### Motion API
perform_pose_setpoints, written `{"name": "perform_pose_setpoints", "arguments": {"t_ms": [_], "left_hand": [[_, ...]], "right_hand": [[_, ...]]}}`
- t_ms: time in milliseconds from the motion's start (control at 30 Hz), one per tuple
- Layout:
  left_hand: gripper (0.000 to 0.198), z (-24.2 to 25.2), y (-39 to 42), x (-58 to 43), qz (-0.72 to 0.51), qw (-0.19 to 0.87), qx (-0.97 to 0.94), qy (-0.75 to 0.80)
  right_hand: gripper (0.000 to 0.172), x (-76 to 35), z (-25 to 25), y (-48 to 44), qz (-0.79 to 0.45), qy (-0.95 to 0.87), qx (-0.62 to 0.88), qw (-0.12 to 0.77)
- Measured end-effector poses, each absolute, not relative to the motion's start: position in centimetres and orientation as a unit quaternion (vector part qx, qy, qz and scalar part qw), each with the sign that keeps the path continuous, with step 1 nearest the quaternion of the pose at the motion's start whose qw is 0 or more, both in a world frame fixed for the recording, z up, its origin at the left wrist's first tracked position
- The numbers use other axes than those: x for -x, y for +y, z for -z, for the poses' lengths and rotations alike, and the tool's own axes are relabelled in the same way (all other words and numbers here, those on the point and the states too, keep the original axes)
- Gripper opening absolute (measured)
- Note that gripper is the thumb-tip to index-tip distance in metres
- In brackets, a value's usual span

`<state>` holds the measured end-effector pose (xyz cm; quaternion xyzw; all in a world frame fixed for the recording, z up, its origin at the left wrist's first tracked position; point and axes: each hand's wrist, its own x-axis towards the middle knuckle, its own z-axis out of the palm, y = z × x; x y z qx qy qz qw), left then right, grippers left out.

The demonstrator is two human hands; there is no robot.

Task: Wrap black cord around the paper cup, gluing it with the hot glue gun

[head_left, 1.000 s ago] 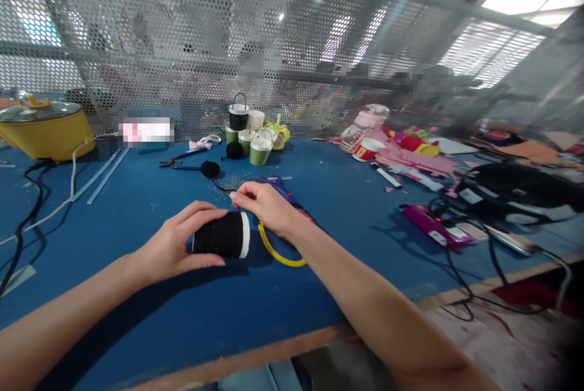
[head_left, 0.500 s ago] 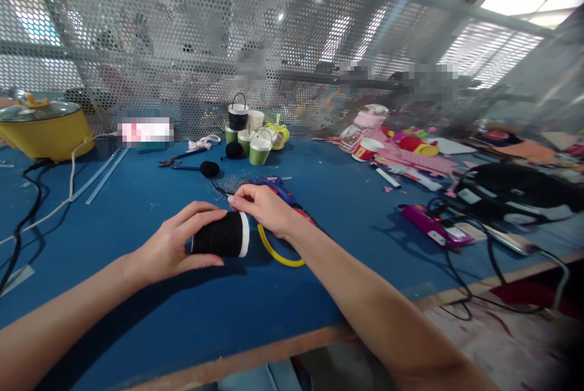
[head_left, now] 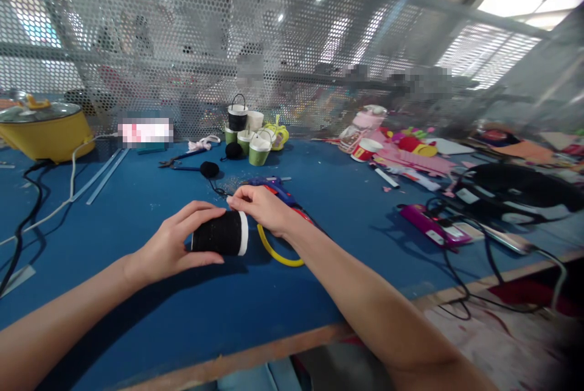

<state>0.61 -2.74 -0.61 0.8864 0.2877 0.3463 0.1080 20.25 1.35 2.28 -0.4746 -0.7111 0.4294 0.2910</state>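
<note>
My left hand (head_left: 171,242) is wrapped round a black paper cup (head_left: 218,234) with a white rim, which lies on its side in the air with the rim facing right. Just above that rim, the thumb and forefinger of my right hand (head_left: 258,205) are pinched on black yarn (head_left: 219,190). The yarn trails back to a small black ball of yarn (head_left: 210,169) on the blue table. Beneath and behind my right hand lie a blue glue gun (head_left: 280,189) and a yellow ring (head_left: 278,256), both partly hidden.
Small green cups (head_left: 260,151) and a black cup with a handle (head_left: 238,117) stand at the back, near pliers (head_left: 171,163). A yellow electric pot (head_left: 48,129) is at far left. To the right are a purple power strip (head_left: 433,225) with cables, a black bag-like item (head_left: 515,190) and pink craft pieces (head_left: 415,160).
Almost nothing differs. The cup in my left hand has turned very slightly, and my right hand has shifted a touch to the left, still pinched.
</note>
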Motion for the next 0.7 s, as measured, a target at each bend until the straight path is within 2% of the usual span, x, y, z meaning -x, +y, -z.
{"name": "perform_pose_setpoints", "arguments": {"t_ms": [467,700], "left_hand": [[0.052,0.8,-2.6,-0.6,-0.348,0.113,-0.885,0.288],[0.049,0.6,-2.5,-0.8,-0.354,0.102,-0.88,0.299]], "right_hand": [[0.024,-20.2,-1.9,1.6,-0.434,-0.712,0.479,0.273],[0.011,-21.5,-3.4,2.2,-0.367,-0.685,0.533,0.335]]}}
